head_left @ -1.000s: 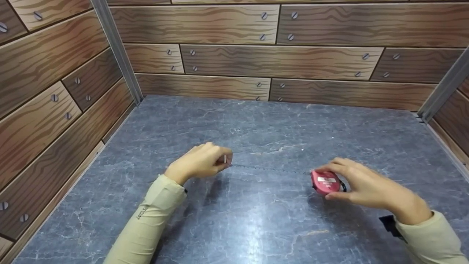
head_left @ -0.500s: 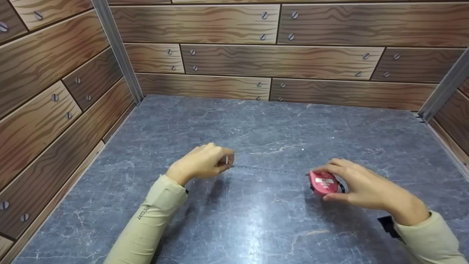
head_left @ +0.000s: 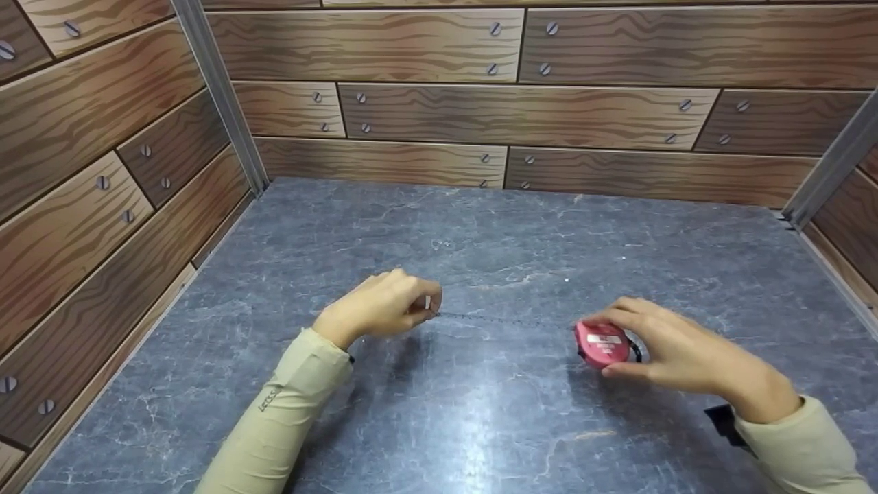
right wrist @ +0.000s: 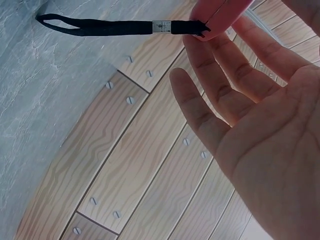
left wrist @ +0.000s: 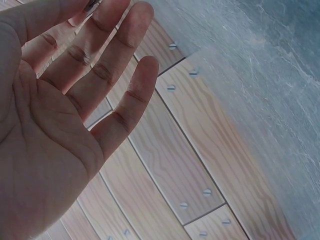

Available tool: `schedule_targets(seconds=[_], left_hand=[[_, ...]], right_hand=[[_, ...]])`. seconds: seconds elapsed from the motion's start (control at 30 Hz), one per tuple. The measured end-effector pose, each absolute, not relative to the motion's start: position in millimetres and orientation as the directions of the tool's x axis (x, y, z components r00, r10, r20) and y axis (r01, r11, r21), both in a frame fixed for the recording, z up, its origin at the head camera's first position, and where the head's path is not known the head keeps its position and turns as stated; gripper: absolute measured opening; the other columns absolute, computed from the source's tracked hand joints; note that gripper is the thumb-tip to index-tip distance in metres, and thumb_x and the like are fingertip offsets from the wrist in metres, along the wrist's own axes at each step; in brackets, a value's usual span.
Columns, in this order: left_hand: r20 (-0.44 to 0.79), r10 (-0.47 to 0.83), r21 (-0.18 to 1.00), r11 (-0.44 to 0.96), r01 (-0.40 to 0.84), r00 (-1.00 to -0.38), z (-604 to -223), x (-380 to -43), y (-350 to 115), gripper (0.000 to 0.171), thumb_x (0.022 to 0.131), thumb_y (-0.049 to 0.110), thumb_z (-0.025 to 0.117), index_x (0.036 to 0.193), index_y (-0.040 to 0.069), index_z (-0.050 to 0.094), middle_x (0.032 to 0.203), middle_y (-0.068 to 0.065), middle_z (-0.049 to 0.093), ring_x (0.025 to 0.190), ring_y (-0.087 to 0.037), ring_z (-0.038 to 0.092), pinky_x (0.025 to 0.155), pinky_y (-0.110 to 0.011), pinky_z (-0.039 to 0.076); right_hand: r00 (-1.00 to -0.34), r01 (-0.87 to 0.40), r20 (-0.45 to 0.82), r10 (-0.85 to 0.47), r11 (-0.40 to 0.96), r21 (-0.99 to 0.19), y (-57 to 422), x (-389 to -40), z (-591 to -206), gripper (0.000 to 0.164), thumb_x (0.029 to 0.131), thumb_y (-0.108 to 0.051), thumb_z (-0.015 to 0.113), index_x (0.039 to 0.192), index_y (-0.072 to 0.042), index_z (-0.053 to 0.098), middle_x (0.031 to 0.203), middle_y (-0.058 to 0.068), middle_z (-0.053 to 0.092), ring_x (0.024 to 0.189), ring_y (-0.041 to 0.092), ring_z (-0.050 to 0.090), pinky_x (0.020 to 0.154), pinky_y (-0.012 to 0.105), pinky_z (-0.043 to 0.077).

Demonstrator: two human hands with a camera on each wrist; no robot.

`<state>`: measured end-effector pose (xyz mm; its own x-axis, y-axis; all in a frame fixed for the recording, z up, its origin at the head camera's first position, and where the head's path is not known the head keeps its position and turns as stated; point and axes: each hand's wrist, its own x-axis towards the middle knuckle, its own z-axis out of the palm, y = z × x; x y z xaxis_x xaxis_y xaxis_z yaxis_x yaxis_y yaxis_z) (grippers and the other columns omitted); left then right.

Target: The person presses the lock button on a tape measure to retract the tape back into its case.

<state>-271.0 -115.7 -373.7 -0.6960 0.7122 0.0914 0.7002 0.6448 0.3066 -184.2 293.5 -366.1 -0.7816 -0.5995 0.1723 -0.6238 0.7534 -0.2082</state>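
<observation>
A pink tape measure case (head_left: 603, 343) with a white label is gripped by my right hand (head_left: 675, 350), fingers on its top and thumb at its lower edge. From the case a thin tape blade (head_left: 504, 319) runs left to my left hand (head_left: 384, 302), whose thumb and index finger pinch its end. In the left wrist view a small metal piece (left wrist: 91, 6) shows at the pinching fingertips, while the other fingers spread out loosely. A black wrist strap (right wrist: 110, 27) hangs off the pink case in the right wrist view.
Both hands are over a grey-blue marbled tabletop (head_left: 439, 226). Wood-plank patterned walls stand at the back (head_left: 425, 113) and left (head_left: 82, 185), joined by a grey metal corner post (head_left: 223, 96). A similar post (head_left: 833, 161) rises at the right.
The right hand has brought the pink case slightly left. My left hand has shifted a little right, so the exposed blade between them is somewhat shorter.
</observation>
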Motion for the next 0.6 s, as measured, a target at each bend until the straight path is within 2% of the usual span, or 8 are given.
schedule_targets(seconds=[0.6], left_hand=[[0.101, 0.730, 0.294, 0.627, 0.721, -0.676, -373.7, -268.2, -111.6, 0.010, 0.100, 0.009, 0.067, 0.097, 0.018, 0.072, 0.071, 0.007, 0.054, 0.063, -0.006, 0.046, 0.061, -0.030, 0.044]], right_hand=[[-0.746, -0.664, 0.227, -0.626, 0.724, -0.186, 291.6, -184.1, -369.0, 0.057, 0.084, -0.031, 0.092, 0.136, -0.018, 0.071, 0.120, -0.009, 0.069, 0.109, 0.010, 0.065, 0.092, 0.041, 0.059]])
